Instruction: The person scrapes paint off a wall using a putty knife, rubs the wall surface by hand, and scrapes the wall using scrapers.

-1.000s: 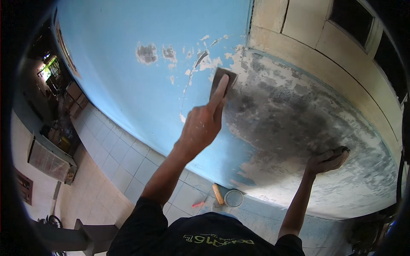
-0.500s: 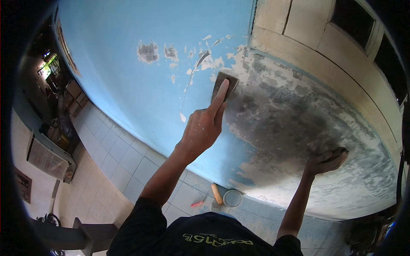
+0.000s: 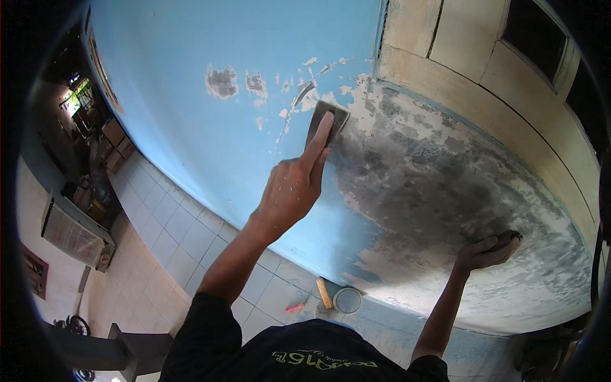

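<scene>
Head view. My left hand (image 3: pixel 289 188) is closed on a flat, dark scraper (image 3: pixel 339 120), index finger extended along its face; the scraper projects beyond my knuckles, beside the border between blue wall (image 3: pixel 172 38) and grey patch (image 3: pixel 414 172). My right hand (image 3: pixel 487 251) is curled, well apart; its hold I cannot tell. Unobstructed blue wall extends leftward; cream woodwork (image 3: pixel 420 67) bounds the patch above.

Left hand (image 3: pixel 287 191) higher, index finger (image 3: pixel 322 130) extended; right hand (image 3: pixel 484 254) lower, well apart; both forearms (image 3: pixel 232 261) bare.
</scene>
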Demonstrator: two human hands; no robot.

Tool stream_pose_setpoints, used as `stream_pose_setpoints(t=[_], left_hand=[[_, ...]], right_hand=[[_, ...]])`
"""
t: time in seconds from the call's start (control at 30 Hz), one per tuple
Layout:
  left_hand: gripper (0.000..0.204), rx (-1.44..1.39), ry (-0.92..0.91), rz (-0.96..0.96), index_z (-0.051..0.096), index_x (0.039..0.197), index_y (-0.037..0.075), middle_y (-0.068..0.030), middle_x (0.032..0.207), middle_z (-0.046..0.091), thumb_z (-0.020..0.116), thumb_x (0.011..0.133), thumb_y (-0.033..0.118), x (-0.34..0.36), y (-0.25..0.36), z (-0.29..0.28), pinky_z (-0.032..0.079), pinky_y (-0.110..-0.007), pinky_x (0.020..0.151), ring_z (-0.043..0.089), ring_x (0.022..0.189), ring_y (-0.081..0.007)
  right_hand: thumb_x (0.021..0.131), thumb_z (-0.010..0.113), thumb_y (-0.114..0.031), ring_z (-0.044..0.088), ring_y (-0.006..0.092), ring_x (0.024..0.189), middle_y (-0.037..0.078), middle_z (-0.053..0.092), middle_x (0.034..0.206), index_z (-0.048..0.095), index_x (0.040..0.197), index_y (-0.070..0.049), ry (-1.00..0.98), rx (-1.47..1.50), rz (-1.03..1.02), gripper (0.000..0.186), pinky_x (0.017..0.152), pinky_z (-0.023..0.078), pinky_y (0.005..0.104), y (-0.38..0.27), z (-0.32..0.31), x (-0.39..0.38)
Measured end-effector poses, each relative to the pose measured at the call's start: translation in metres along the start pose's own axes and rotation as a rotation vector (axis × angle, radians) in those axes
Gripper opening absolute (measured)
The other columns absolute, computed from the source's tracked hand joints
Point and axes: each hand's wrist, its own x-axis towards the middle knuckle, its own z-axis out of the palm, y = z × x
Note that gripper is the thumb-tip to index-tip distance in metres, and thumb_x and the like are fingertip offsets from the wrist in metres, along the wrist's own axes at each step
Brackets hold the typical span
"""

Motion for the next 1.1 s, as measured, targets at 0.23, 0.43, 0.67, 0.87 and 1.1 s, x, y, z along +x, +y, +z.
stream_pose_setpoints(t=[0.23,0.43,0.67,0.87,1.1], left_hand=[[0.052,-0.001,0.035,0.019,0.024,0.144,0.011,-0.0237,0.070,0.063,0.044,0.095,0.008,0.007,0.000,0.000,0.044,-0.037,0.043,0.059,0.045,-0.0277],[0.053,0.045,0.089,0.084,0.023,0.144,0.011,-0.0235,0.068,0.062,0.044,0.095,0.008,0.012,-0.004,0.004,0.045,-0.037,0.043,0.062,0.050,-0.0288],[0.053,0.032,0.097,0.096,0.026,0.143,0.011,-0.0239,0.071,0.063,0.046,0.094,0.007,-0.005,0.005,0.018,0.048,-0.039,0.047,0.063,0.054,-0.0345],[0.051,0.060,-0.022,-0.071,0.027,0.142,0.013,-0.0242,0.072,0.064,0.043,0.095,0.008,0.005,0.019,0.002,0.051,-0.041,0.049,0.064,0.059,-0.0363],[0.055,0.074,0.161,0.115,0.022,0.143,0.009,-0.0199,0.053,0.057,0.046,0.094,0.009,0.016,0.007,0.009,0.043,-0.040,0.039,0.058,0.042,-0.0329]], right_hand=[[0.098,0.036,-0.025,0.033,0.0388,0.126,0.024,0.033,0.134,0.030,0.133,0.005,0.008,0.039,0.032,0.047,0.102,0.032,0.0512,0.005,0.002,-0.006],[0.098,0.035,-0.027,0.033,0.0383,0.126,0.024,0.033,0.134,0.030,0.133,0.005,0.051,0.049,-0.014,0.048,0.102,0.032,0.0504,0.001,0.006,-0.005],[0.098,0.036,-0.024,0.034,0.0376,0.126,0.023,0.032,0.135,0.030,0.134,0.004,0.038,0.035,-0.001,0.046,0.102,0.033,0.0493,0.006,0.002,-0.008],[0.098,0.038,-0.021,0.036,0.0371,0.125,0.024,0.034,0.134,0.031,0.132,0.008,0.042,0.040,-0.023,0.045,0.102,0.035,0.0468,0.003,0.000,-0.007],[0.098,0.038,-0.023,0.036,0.0367,0.125,0.024,0.033,0.134,0.031,0.133,0.007,0.053,0.022,-0.046,0.046,0.101,0.035,0.0468,0.002,0.006,-0.007]])
